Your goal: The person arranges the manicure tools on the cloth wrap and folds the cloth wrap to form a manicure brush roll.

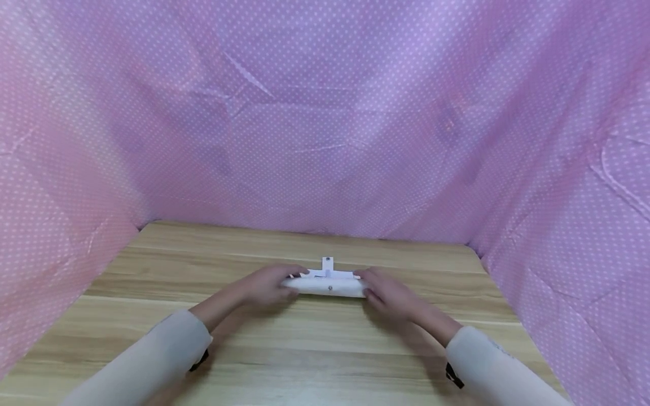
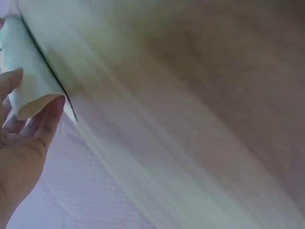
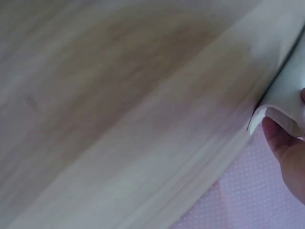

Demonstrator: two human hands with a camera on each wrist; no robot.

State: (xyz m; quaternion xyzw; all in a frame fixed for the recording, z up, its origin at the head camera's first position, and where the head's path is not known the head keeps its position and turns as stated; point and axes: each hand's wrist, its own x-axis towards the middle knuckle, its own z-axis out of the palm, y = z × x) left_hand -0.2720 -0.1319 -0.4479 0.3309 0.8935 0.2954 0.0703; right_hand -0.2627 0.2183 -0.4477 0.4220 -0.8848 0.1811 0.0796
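Note:
A white, soft-looking roll (image 1: 317, 286) with a metal snap on its front lies crosswise in front of me. From its far side a short strap (image 1: 327, 263) with another snap sticks out, pointing away. My left hand (image 1: 268, 285) grips the left end, thumb on the near side and fingers over the far side. The right end is held by my right hand (image 1: 390, 294) in the same way. In the left wrist view the roll (image 2: 33, 78) shows an open, hollow end between thumb and fingers. The right wrist view shows the roll's other curled end (image 3: 284, 90) against my fingers.
A wood-grain table (image 1: 284, 361) spreads beneath both hands. Pink cloth with white dots (image 1: 325, 124) hangs behind the table and along both sides. Light sleeves (image 1: 152, 355) cover both forearms, with a dark strap piece (image 1: 453, 376) by the right cuff.

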